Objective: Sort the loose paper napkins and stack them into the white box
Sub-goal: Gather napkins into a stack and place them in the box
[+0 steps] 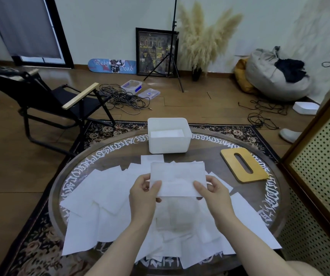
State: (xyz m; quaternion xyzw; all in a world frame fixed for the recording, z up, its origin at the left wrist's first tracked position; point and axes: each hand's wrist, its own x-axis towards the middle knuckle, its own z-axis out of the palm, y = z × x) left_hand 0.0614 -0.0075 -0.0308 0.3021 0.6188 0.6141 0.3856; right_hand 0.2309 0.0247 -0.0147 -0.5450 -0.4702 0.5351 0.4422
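Both hands hold up a small stack of white paper napkins (pixel 177 177) above the round table. My left hand (pixel 145 193) pinches its left lower edge, thumb on top. My right hand (pixel 213 193) pinches the right lower edge the same way. Under and around my hands, several loose napkins (pixel 104 198) lie spread over the table, overlapping at odd angles. The white box (pixel 169 146) stands open at the table's far edge, beyond the held stack, with white napkins lying flat in its bottom.
A yellow wooden lid (pixel 243 165) with a slot lies on the round glass-topped table (pixel 267 196) at the right. A perforated cabinet (pixel 319 166) stands close on the right. A black folding chair (pixel 60 100) and cables lie on the floor beyond.
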